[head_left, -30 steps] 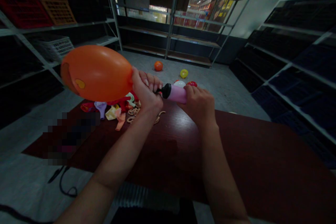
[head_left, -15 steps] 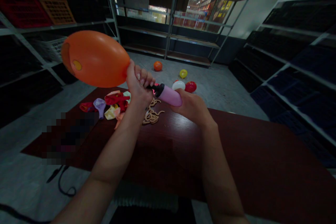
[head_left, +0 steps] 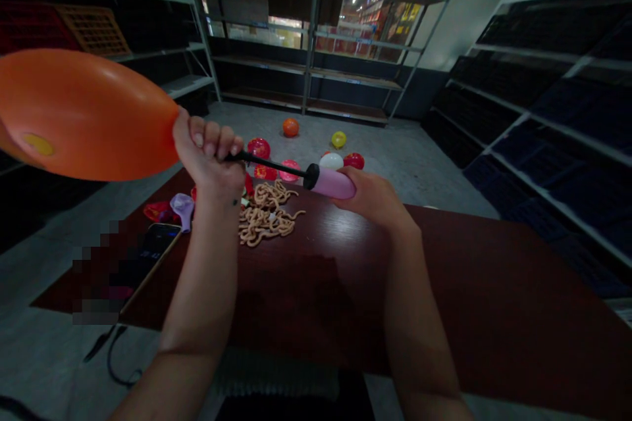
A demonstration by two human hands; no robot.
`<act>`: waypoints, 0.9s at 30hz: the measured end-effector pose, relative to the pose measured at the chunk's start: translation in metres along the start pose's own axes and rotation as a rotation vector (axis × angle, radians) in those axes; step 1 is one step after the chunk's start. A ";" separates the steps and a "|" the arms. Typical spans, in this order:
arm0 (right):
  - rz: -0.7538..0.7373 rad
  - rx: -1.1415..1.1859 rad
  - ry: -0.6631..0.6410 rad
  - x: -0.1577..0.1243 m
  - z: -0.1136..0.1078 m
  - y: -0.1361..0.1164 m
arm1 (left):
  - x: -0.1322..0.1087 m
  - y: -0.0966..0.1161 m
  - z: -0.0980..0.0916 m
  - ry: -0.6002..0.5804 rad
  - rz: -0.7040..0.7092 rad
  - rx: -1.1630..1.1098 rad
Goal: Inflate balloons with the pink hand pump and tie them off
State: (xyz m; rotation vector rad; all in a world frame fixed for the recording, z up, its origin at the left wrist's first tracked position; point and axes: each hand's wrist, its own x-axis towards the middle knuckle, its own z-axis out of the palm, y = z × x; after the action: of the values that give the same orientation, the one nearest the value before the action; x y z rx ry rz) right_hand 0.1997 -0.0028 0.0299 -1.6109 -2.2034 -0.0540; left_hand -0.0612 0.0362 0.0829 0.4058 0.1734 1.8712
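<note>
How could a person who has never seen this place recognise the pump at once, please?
Start at the dark brown table. Above it, the right hand grips the pump, whose black rod runs toward the left hand. Unlike the balloons on the floor beyond, it is a pale purple cylinder with a black collar.

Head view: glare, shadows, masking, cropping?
Head view: glare patch on the dark table, shadow nearer the camera; head view: right-hand shelves sunk nearly to black; head view: blocky pixelation at the table's left end, orange balloon cropped by the left edge.
</note>
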 end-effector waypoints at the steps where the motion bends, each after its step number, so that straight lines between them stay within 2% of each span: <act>1: 0.000 -0.008 0.017 0.000 -0.001 0.002 | -0.001 0.005 0.001 -0.010 0.009 -0.019; 6: -0.038 -0.027 0.126 -0.002 -0.004 0.004 | -0.011 0.023 0.009 -0.049 0.056 -0.029; 11: -0.046 -0.081 0.202 -0.002 -0.005 0.001 | -0.027 0.021 0.024 -0.002 0.113 -0.002; 16: 0.006 -0.247 0.269 0.000 -0.004 0.003 | -0.026 0.001 0.024 0.048 0.188 0.006; 21: 0.014 -0.377 0.346 0.002 -0.001 -0.001 | -0.017 -0.026 0.012 0.175 0.109 0.051; 27: -0.027 -0.410 0.320 0.006 0.009 -0.020 | -0.038 -0.064 0.015 0.119 0.087 0.035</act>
State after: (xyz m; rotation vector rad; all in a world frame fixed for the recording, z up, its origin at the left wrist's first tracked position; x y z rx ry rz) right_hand 0.1773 -0.0021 0.0278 -1.6339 -2.0485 -0.7612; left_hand 0.0118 0.0211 0.0692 0.3302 0.2731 1.9818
